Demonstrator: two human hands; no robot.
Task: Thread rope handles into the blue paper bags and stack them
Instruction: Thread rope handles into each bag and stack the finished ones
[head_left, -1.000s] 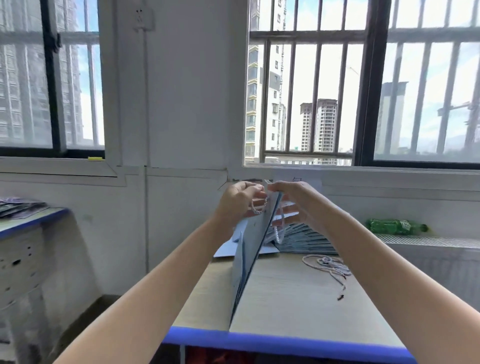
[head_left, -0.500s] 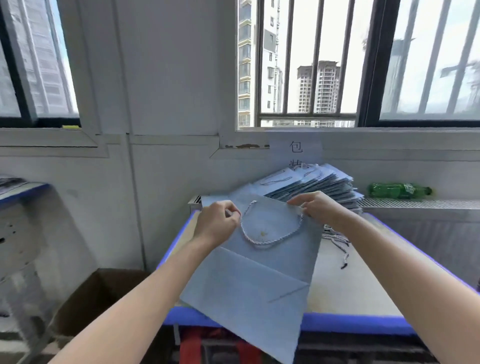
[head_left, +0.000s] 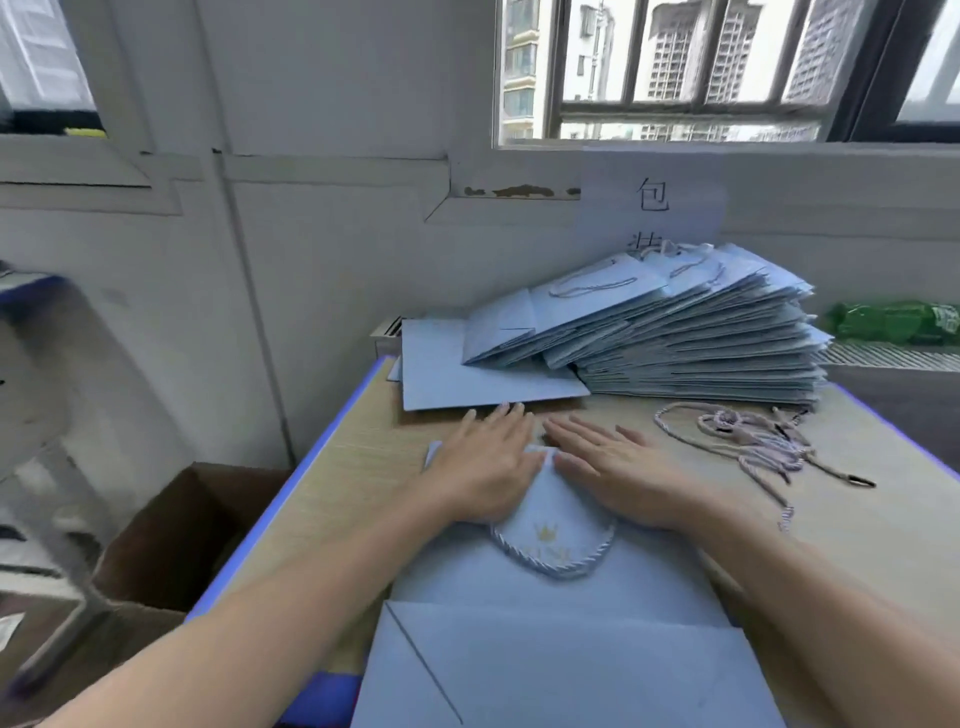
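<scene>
Both hands lie flat with fingers straight. The left hand (head_left: 485, 465) and the right hand (head_left: 621, 470) sit side by side, thumbs nearly touching, pressing down the top edge of the flat pale-blue paper bag with a small gold crown print (head_left: 561, 623). Neither hand grips anything.

That bag lies on the tan wood-grain surface with a blue edge (head_left: 337, 467), its bottom fold hanging over the near edge at six o'clock. Its twisted white-and-lilac rope handle (head_left: 553, 564) is already threaded and curves in a loop just below the palms.

To do this flattening well, I would press evenly from the centre outward toward nine and three o'clock, so the mouth creases shut and the rope loop stays flat on the face instead of bunching underneath.

At twelve to one o'clock, well apart from the hands, stands the fanned stack of finished pale-blue bags (head_left: 675, 338), rope loops showing on its top ones. One plain blue bag lying flat (head_left: 467, 374) sits at its left foot. A loose bundle of spare twisted ropes with dark tips (head_left: 753, 441) lies at two o'clock.

At eight o'clock, on the floor beside the surface, an open brown cardboard box (head_left: 171, 540) stands; its inside is dark and I cannot tell what it holds. A crumpled green plastic bottle (head_left: 898, 322) lies on the ledge at two o'clock.
</scene>
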